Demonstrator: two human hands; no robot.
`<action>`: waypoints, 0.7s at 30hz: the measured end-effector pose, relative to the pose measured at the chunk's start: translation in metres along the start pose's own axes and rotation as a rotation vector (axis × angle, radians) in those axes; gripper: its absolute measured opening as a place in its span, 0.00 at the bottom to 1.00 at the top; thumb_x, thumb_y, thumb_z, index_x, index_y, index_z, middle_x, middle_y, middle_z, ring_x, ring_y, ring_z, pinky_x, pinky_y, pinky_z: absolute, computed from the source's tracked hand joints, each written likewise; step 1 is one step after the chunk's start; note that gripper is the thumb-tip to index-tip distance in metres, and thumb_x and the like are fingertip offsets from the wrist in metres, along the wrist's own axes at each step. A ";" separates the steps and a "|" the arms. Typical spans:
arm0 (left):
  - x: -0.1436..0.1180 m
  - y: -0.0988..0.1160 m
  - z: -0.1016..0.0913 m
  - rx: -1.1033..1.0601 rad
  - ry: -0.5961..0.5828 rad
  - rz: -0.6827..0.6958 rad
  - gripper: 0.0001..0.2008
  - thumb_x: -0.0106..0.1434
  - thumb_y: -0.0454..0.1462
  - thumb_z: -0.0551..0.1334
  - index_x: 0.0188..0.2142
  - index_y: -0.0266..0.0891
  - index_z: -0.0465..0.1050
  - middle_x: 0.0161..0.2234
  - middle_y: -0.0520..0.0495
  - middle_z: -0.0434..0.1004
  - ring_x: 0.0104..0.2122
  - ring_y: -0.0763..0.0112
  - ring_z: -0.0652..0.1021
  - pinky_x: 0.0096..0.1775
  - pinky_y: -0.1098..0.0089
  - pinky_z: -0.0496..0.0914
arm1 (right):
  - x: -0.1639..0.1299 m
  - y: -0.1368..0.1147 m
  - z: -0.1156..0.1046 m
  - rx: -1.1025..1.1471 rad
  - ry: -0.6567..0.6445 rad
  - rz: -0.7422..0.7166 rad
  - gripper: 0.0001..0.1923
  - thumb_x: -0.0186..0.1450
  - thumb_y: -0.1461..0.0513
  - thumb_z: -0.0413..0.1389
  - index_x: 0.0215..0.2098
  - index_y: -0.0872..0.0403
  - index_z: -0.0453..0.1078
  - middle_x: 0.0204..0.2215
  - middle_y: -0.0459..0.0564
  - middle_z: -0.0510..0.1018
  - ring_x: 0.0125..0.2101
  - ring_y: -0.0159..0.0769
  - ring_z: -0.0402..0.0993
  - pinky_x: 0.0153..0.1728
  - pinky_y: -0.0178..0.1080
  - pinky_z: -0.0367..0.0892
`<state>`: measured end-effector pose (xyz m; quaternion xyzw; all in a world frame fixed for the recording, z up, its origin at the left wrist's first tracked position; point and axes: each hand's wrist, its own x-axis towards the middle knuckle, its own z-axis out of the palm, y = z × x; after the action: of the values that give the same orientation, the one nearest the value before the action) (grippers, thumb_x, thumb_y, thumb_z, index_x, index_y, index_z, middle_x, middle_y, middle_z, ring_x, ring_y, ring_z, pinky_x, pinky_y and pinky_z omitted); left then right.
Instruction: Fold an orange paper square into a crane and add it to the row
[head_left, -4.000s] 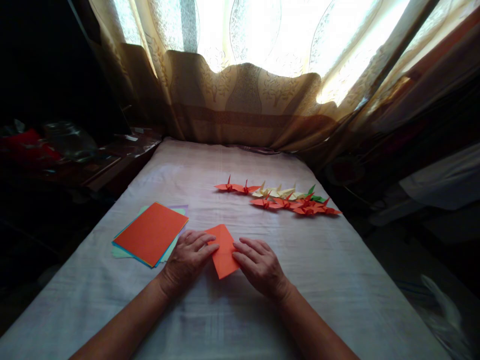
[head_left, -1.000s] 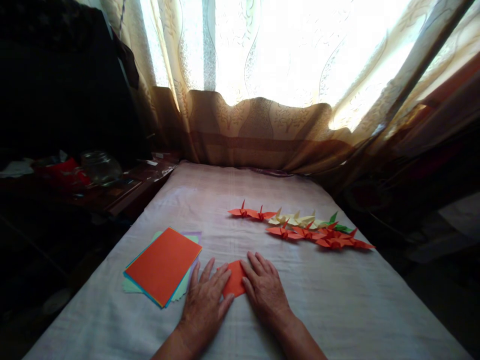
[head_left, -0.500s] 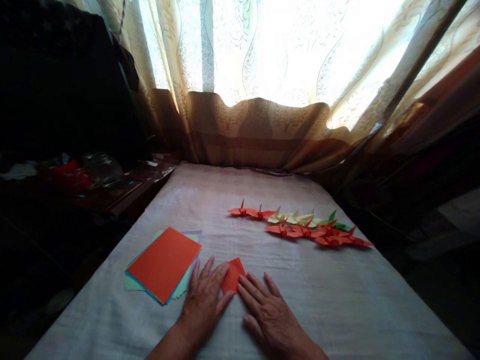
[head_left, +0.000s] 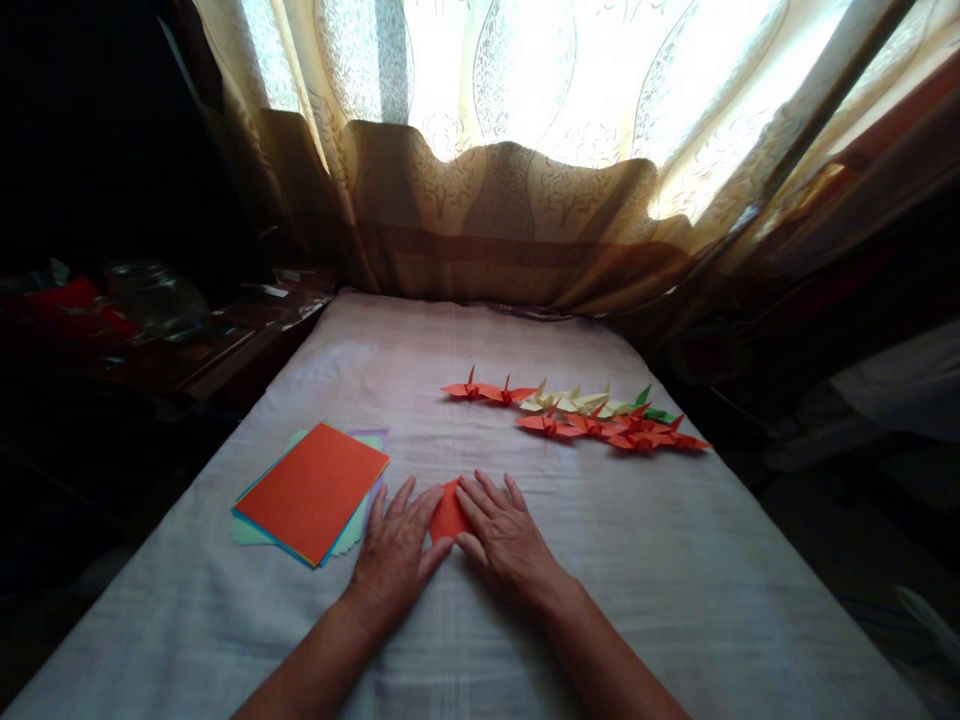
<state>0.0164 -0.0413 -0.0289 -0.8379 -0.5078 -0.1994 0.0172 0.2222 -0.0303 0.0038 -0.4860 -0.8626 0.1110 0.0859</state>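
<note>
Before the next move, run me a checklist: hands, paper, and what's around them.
1. Bare left hand on the small folded orange paper: ok.
2. Bare right hand on it too: ok.
3. Folded edges aligned: cannot tell, partly covered.
4. Left hand apart from the orange-topped stack of rectangular paper sheets: cannot tell, they meet in this view.
5. Orange, cream and green folded-paper cranes apart from both hands: ok.

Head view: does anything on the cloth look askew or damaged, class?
The stack at left looks untidy: pale green paper and purple paper poke out from under the orange sheet, and one green edge seems jagged. The folded paper, partly covered, shows no visible damage.
</note>
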 end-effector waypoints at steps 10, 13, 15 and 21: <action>0.001 0.002 -0.001 0.013 0.009 -0.021 0.26 0.68 0.44 0.58 0.63 0.39 0.61 0.57 0.41 0.73 0.61 0.52 0.67 0.63 0.46 0.53 | 0.000 0.004 0.006 0.010 -0.045 0.010 0.32 0.71 0.50 0.48 0.69 0.53 0.51 0.68 0.54 0.53 0.68 0.47 0.46 0.66 0.59 0.42; 0.001 0.002 -0.003 0.005 -0.012 -0.024 0.26 0.68 0.44 0.58 0.63 0.39 0.61 0.58 0.41 0.73 0.62 0.51 0.66 0.63 0.45 0.53 | -0.024 0.007 0.004 0.022 -0.091 -0.016 0.33 0.71 0.51 0.50 0.70 0.50 0.49 0.68 0.52 0.51 0.68 0.48 0.46 0.66 0.60 0.40; 0.001 0.002 -0.004 0.000 -0.019 -0.018 0.26 0.68 0.44 0.58 0.63 0.38 0.61 0.58 0.42 0.72 0.62 0.51 0.66 0.63 0.45 0.53 | -0.040 0.008 0.002 0.015 -0.125 -0.025 0.35 0.69 0.52 0.52 0.70 0.50 0.48 0.68 0.51 0.51 0.68 0.49 0.46 0.66 0.60 0.41; 0.002 0.001 -0.005 0.002 -0.024 -0.017 0.26 0.67 0.43 0.58 0.63 0.39 0.60 0.58 0.42 0.73 0.62 0.51 0.66 0.63 0.45 0.53 | -0.058 0.005 0.000 0.001 -0.111 -0.011 0.35 0.68 0.54 0.54 0.70 0.51 0.50 0.68 0.53 0.53 0.68 0.51 0.47 0.65 0.63 0.45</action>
<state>0.0169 -0.0413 -0.0231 -0.8358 -0.5154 -0.1889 0.0100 0.2560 -0.0778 0.0003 -0.4743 -0.8687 0.1375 0.0388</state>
